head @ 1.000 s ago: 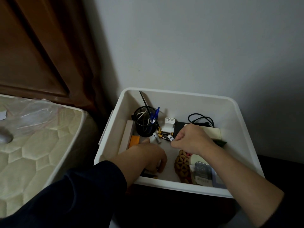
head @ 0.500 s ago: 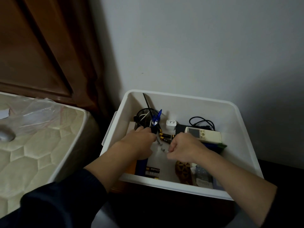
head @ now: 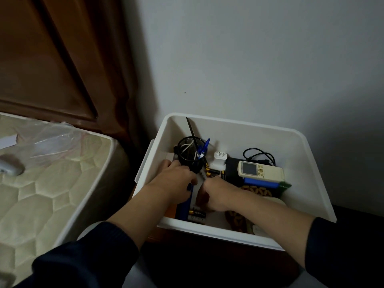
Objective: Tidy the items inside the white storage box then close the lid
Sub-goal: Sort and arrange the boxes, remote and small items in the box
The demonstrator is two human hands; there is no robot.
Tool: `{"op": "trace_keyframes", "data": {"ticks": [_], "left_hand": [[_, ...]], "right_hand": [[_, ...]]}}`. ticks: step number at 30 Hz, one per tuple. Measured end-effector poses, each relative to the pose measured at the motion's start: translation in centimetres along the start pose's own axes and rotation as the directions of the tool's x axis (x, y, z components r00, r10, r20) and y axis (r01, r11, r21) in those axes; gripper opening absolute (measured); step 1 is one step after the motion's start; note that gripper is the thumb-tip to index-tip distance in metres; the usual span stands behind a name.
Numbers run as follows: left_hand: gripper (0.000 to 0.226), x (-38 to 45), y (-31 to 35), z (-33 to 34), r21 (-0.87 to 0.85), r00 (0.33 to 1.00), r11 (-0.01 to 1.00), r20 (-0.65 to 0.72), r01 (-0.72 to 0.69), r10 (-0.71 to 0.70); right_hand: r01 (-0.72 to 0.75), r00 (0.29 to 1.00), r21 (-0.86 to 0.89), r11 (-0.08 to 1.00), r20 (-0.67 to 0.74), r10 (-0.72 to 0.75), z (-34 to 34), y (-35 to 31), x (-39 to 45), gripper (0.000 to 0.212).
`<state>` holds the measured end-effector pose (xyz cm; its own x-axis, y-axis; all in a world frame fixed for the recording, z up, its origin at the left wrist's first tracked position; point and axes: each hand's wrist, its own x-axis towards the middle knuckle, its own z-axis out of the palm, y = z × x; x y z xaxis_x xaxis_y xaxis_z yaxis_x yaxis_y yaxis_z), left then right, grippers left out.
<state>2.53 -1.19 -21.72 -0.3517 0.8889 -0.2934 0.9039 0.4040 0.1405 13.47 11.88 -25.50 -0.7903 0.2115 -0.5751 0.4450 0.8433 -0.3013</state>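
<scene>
The white storage box (head: 307, 183) stands open against the wall. Inside are a black mesh pen cup (head: 190, 154), a white charger (head: 219, 159), loose batteries (head: 215, 172), a remote control (head: 261, 172), a black cable (head: 259, 155), a blue item (head: 260, 185), a woven patterned piece (head: 235, 220) and a battery pack (head: 197, 215). My left hand (head: 176, 182) reaches in below the pen cup, and its curled fingertips pinch a pale battery (head: 202, 176). My right hand (head: 219, 194) is a curled fist just right of it. What the fist encloses is hidden.
A quilted mattress (head: 52, 183) with clear plastic wrap lies to the left, close to the box's left rim. A brown wooden headboard (head: 52, 69) rises behind it. The grey wall (head: 249, 59) backs the box. No lid is in view.
My left hand went from the front of the box up to the foot of the pen cup. My right hand drew back from the loose batteries toward the front, uncovering the remote.
</scene>
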Motion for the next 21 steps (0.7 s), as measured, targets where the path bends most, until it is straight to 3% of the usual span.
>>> {"op": "trace_keyframes", "data": {"ticks": [7, 10, 14, 21], "left_hand": [[0.039, 0.2, -0.2, 0.2, 0.008, 1.000, 1.000, 0.010, -0.007, 0.007], [0.040, 0.1, -0.1, 0.1, 0.011, 1.000, 1.000, 0.003, -0.004, 0.004], [0.040, 0.1, 0.1, 0.0, 0.041, 1.000, 0.999, 0.002, -0.002, 0.002], [0.041, 0.0, 0.2, 0.1, 0.053, 1.000, 0.999, -0.001, 0.005, -0.005]], "right_hand": [[0.060, 0.998, 0.101, 0.993, -0.027, -0.058, -0.3, 0.9, -0.2, 0.021], [0.009, 0.976, 0.132, 0.991, -0.217, 0.020, -1.0, 1.1, -0.6, 0.016], [-0.078, 0.881, 0.003, 0.997, -0.468, 0.070, -1.8, 1.2, -0.7, 0.018], [-0.144, 0.928, -0.181, 0.973, -0.365, 0.070, -1.4, 0.3, 0.5, 0.026]]}}
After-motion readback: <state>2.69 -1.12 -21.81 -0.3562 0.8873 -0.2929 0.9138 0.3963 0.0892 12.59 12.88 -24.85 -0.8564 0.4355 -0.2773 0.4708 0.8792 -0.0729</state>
